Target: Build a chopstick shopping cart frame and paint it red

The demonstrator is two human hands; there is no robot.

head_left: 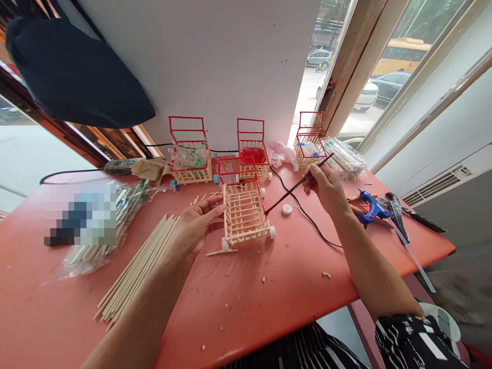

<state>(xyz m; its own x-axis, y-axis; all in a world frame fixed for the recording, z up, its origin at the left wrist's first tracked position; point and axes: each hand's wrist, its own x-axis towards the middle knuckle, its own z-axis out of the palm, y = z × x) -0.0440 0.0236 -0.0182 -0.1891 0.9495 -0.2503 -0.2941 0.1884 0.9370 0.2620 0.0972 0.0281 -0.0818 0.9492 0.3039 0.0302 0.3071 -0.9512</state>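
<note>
A small shopping cart made of wooden sticks [246, 215] stands on the red table, with white bottle-cap wheels and a red-painted handle frame at its far end. My left hand [198, 220] grips its left side between thumb and fingers. In my right hand [325, 184] is a thin dark paintbrush [289, 191], held slanting down to the left. The brush's red tip meets the cart's right upper edge, where the wood looks red. Behind it, a red tub of paint [252, 156] sits in another stick cart [265, 169].
Two more carts, one at the left [190, 171] and one at the right [310, 148], stand by the wall. Loose sticks [138, 266] lie at left. A blue glue gun [372, 207] and pliers [397, 212] are at right. A black cable [303, 215] crosses the table.
</note>
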